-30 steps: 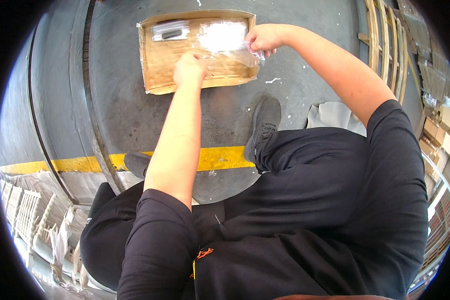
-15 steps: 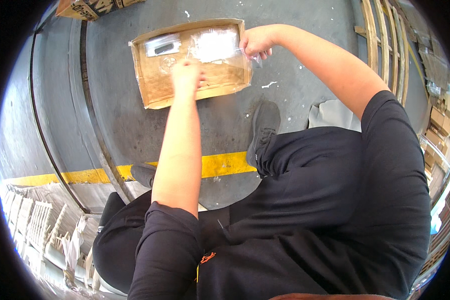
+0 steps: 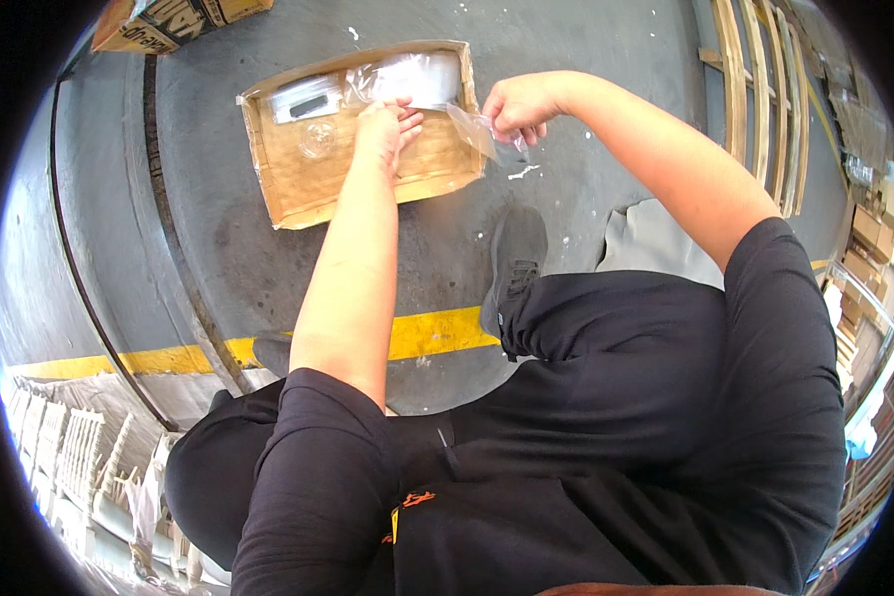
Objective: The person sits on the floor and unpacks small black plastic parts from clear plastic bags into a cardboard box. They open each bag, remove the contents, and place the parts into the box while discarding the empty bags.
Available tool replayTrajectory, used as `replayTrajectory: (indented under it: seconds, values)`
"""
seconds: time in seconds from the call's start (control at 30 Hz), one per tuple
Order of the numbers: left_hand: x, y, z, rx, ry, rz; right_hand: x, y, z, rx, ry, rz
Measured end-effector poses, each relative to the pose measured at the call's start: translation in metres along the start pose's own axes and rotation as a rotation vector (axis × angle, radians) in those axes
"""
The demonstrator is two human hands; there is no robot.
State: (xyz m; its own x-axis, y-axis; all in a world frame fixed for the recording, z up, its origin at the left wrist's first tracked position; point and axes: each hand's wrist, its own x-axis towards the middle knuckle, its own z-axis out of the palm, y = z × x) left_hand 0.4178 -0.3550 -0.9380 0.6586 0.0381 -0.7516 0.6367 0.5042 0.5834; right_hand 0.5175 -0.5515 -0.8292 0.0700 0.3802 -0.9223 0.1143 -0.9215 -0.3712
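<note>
One clear plastic bag (image 3: 478, 136) hangs from the right hand (image 3: 520, 107), whose fingers are clamped on its edge; the bag trails across the right wall of one shallow cardboard tray (image 3: 313, 191) on the floor. The left hand (image 3: 383, 129) is over the tray, its fingers loosely apart beside the glossy white plastic pile (image 3: 422, 79); whether they touch it, I can't tell.

I count three things lying in the tray: that pile, along the far side, its layers too glaring to number; one clear packet (image 3: 290, 97) with a single dark piece in it, in the far left corner; and one round, see-through item (image 3: 318, 140) just nearer than the packet.

Farther out, I see two dark shoes (image 3: 518, 260) near one yellow floor stripe (image 3: 432, 335), one grey sheet (image 3: 656, 238) to the right, one slatted wooden frame (image 3: 733, 94) beyond it, and one printed cardboard box (image 3: 184, 20) at the far left, its contents hidden from me.
</note>
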Motion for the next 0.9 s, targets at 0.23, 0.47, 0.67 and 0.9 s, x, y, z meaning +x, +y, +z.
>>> replayTrajectory:
  seconds: [0.23, 0.47, 0.67, 0.9]
  values:
    - [-0.04, 0.009, -0.023, 0.249, 0.007, -0.248, 0.01, -0.016, 0.003, 0.211, -0.071, -0.064]
    - [-0.089, -0.03, 0.015, -0.514, -0.091, -0.541, 0.012, -0.012, 0.028, 0.728, -0.089, -0.017]
    - [-0.089, -0.062, 0.022, -0.68, 0.072, -0.415, -0.002, -0.021, 0.053, 0.621, 0.182, 0.064]
    - [-0.083, -0.068, 0.013, -0.731, 0.156, -0.4, -0.007, -0.028, 0.086, 0.885, 0.188, 0.077]
